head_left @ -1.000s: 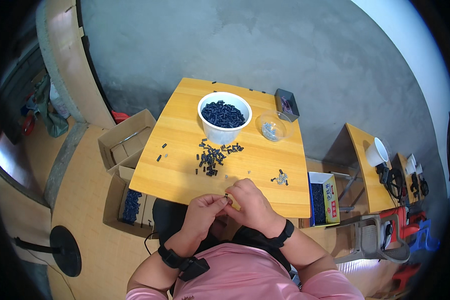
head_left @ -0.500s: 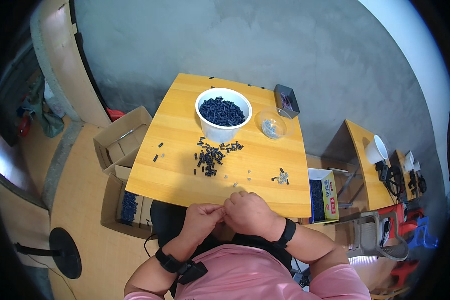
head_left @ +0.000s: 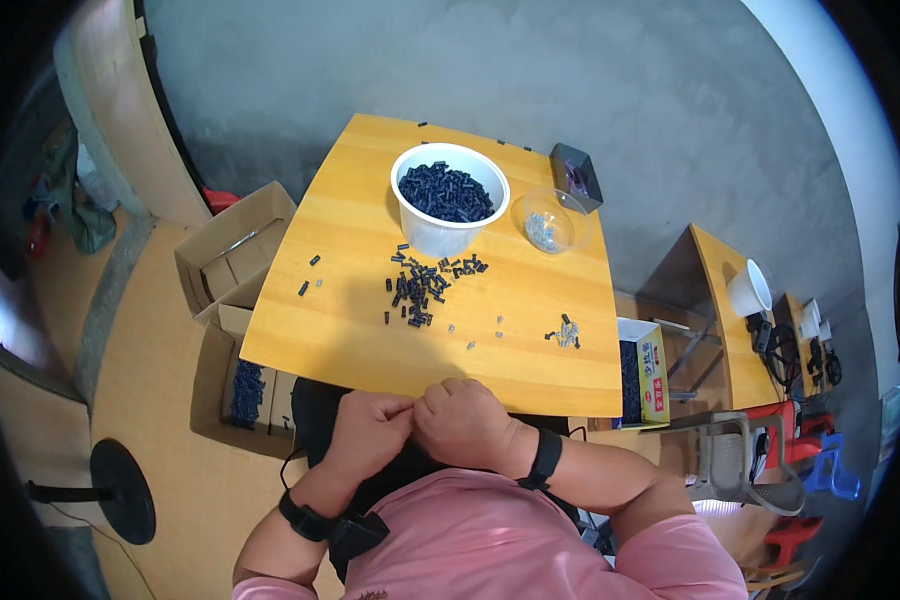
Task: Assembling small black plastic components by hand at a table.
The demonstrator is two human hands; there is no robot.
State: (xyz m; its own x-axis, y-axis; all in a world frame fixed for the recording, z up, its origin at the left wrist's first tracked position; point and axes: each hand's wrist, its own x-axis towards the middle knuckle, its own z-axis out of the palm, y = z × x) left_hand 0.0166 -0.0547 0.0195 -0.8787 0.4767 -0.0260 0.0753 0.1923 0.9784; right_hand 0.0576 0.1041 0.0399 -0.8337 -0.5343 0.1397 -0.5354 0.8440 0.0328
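Note:
At the near edge of the wooden table [head_left: 300,330], my left hand [head_left: 370,435] and my right hand [head_left: 465,425] meet with fingers pinched together. Whatever lies between the fingertips is too small or hidden to make out. Just beyond them is a loose heap of small black cylindrical pieces [head_left: 418,290]. To its right sit a few tiny silvery metal parts [head_left: 471,345] and a small cluster of metal pieces [head_left: 567,333] mixed with black ones. Behind the heap stands a white bucket [head_left: 440,238] full of black pieces. A clear round bowl [head_left: 568,240] holds more metal parts.
A black tray [head_left: 577,178] sits at the table's back right corner. Cardboard boxes [head_left: 210,385] stand on the floor to the left, one with dark pieces. On the right are a yellow box [head_left: 654,375], a grey chair [head_left: 715,455] and a side table [head_left: 730,340].
Both hands have shifted slightly left, still pressed together at the fingertips. The view has tilted a little, so the table sits higher in the picture. The pieces on it look unchanged.

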